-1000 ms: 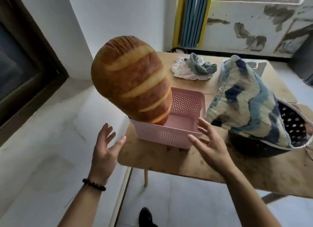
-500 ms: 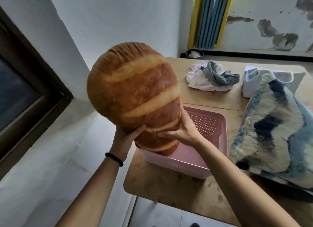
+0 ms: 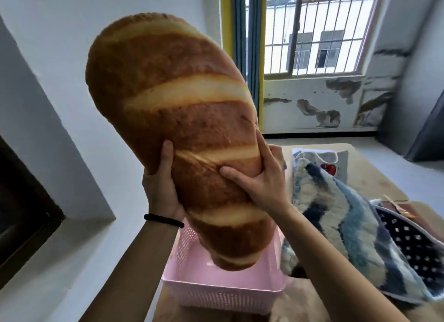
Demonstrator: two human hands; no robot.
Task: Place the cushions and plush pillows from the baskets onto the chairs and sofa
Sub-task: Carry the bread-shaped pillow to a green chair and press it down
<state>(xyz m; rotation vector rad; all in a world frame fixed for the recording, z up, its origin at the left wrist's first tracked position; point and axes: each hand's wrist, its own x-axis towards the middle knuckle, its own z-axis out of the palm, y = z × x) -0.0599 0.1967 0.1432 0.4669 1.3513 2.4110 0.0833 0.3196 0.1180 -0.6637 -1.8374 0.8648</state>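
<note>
the bread pillow [image 3: 177, 120] is filling the middle of the view and hiding most of what lies behind it: the far wall of the pink basket [image 3: 223, 295], part of the worktop [image 3: 374, 177], and the fingers of both hands that are wrapping round its back. its lower tip is hanging over the open basket, and whether it is touching the inside cannot be told. the blue and white cushion [image 3: 355, 225] is being cut off by the right forearm at its lower left corner, and it is covering much of the dark basket [image 3: 413, 245] it is leaning in. something pale with a red patch [image 3: 331, 164] is peeking out behind the cushion, too hidden to name. the near edge of the worktop is blurred.

counted: one bread pillow, one shaggy cushion, two baskets, two hands, one black band [image 3: 163, 219] on the left wrist.

the left hand [image 3: 161, 189] is gripping the pillow's left side, thumb pointing up along the fabric and palm cupping from behind. the right hand [image 3: 257, 182] is pressing into the pillow's right side, thumb across the front and fingers spread upward along the edge. both forearms are reaching up and forward, holding the pillow tilted, its top leaning left, above the pink basket.
</note>
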